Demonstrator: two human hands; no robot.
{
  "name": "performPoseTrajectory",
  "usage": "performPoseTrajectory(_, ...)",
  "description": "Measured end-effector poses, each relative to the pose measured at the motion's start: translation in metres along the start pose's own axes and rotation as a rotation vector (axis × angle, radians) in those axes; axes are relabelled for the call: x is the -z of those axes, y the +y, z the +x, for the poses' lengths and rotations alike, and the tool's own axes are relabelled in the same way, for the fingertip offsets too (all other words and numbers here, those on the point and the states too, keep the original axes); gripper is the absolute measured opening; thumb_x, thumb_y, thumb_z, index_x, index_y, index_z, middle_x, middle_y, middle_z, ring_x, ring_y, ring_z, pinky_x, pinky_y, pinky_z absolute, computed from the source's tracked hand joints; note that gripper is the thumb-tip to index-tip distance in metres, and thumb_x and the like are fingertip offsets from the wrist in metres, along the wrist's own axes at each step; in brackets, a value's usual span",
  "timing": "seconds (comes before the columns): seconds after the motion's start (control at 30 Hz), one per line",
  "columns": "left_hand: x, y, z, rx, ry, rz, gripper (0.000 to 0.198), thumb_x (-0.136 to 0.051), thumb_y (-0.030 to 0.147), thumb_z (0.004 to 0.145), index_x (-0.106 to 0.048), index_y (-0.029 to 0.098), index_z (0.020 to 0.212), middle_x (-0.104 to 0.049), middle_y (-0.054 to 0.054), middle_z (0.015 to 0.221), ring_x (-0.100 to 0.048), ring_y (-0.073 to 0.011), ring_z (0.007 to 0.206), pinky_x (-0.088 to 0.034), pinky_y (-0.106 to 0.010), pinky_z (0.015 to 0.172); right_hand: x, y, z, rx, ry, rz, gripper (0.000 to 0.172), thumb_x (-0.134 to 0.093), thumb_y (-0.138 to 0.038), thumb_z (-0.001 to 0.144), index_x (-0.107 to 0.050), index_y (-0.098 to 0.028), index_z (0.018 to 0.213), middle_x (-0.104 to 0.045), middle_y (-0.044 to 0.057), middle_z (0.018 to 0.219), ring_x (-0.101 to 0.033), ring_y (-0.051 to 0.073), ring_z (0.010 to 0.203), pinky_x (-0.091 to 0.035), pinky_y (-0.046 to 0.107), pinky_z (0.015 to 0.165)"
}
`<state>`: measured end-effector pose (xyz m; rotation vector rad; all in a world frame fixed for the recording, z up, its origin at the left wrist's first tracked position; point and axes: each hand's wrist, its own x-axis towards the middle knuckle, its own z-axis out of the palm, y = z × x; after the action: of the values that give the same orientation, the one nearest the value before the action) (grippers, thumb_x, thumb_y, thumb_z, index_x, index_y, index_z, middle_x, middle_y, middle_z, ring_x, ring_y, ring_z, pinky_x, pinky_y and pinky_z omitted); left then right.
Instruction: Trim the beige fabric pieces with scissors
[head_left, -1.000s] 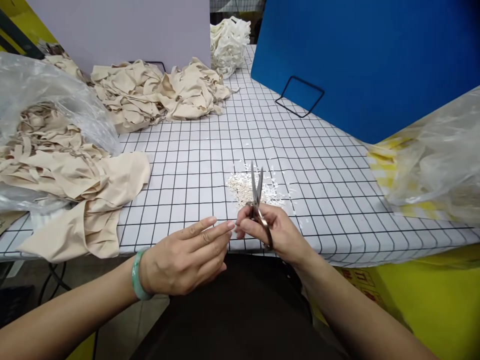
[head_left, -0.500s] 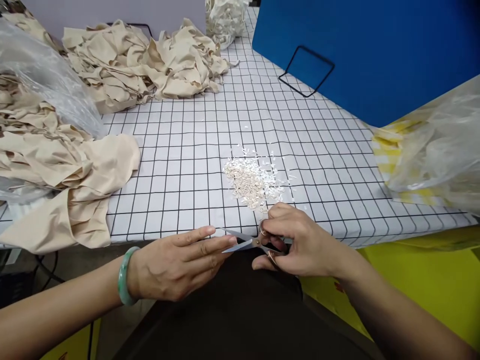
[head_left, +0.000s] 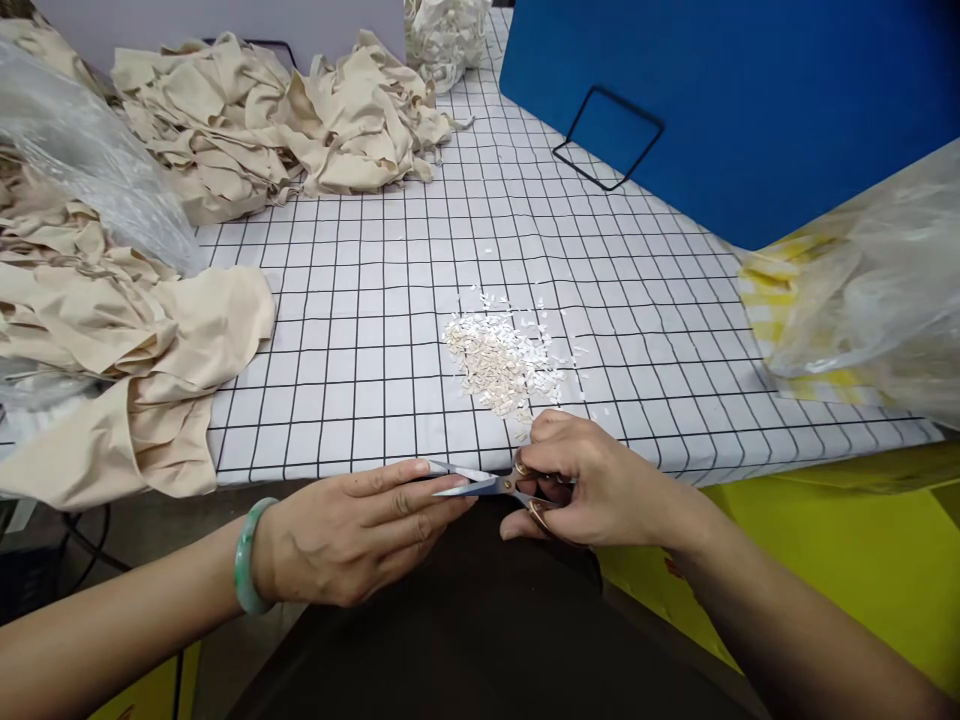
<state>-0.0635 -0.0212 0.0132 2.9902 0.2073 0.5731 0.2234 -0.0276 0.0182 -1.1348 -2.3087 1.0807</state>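
as right hand grips scissors, handles hidden

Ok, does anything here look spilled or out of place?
Small white clippings lie scattered on the table near the right hand, which holds open scissors at the fingertips of the left hand. Beige fabric droops over the table's front edge.

Forearms bare to the picture's edge; a rounded pale green bangle rings the wrist behind the left hand; black cloth covers the lap.
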Motion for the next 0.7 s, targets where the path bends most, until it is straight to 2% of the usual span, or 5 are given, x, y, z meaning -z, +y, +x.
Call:
performPoseTrajectory(0.13, -0.0017, 0.0001, -0.0026, -0.001, -0.012, 0.016, 0.033, -0.059, 0.021, 0.097, -0.065, 0.009, 0.127, -0.058, -0.004, 0.145, -0.048, -0.0175, 0.141, -0.02, -0.035, 0.129, -0.0022, 0.0019, -0.0016, 0.013, 0.011, 0.018, 0.049, -0.083, -0.05, 0.075, -0.049, -0.018, 0.057, -0.047, -0.007, 0.05, -0.042, 0.008, 0.052, -0.038, 0.027, 0.067)
performPoseTrajectory(0.37, 0.0005, -0.0011, 0.0002, -0.01, -0.004, 0.021, 0.029, -0.055, 0.018, 0.099, -0.067, 0.009, 0.123, -0.061, -0.003, 0.142, -0.051, -0.0154, 0.138, -0.02, -0.034, 0.129, -0.0025, 0.0028, -0.0026, 0.003, -0.031, 0.067, 0.057, -0.08, -0.05, 0.078, -0.038, -0.02, 0.055, -0.039, -0.008, 0.047, -0.037, 0.008, 0.05, -0.037, 0.025, 0.061)
performPoseTrajectory(0.5, 0.0017, -0.0023, 0.002, -0.025, -0.002, 0.022, 0.026, -0.052, 0.017, 0.1, -0.07, 0.011, 0.118, -0.063, -0.004, 0.14, -0.052, -0.0139, 0.137, -0.02, -0.033, 0.129, -0.002, 0.0045, -0.0031, 0.007, -0.026, 0.059, 0.056, -0.079, -0.048, 0.079, -0.037, -0.02, 0.055, -0.039, -0.008, 0.047, -0.037, 0.007, 0.049, -0.037, 0.024, 0.06)
performPoseTrajectory(0.7, -0.0001, -0.0022, 0.0006, -0.039, -0.009, 0.028, 0.026, -0.055, 0.018, 0.099, -0.07, 0.012, 0.119, -0.061, -0.003, 0.142, -0.043, -0.014, 0.144, -0.019, -0.034, 0.13, -0.0045, 0.0079, -0.0039, 0.014, 0.005, 0.005, 0.054, -0.076, -0.052, 0.081, -0.042, -0.02, 0.054, -0.044, -0.006, 0.046, -0.04, 0.009, 0.049, -0.038, 0.026, 0.062)
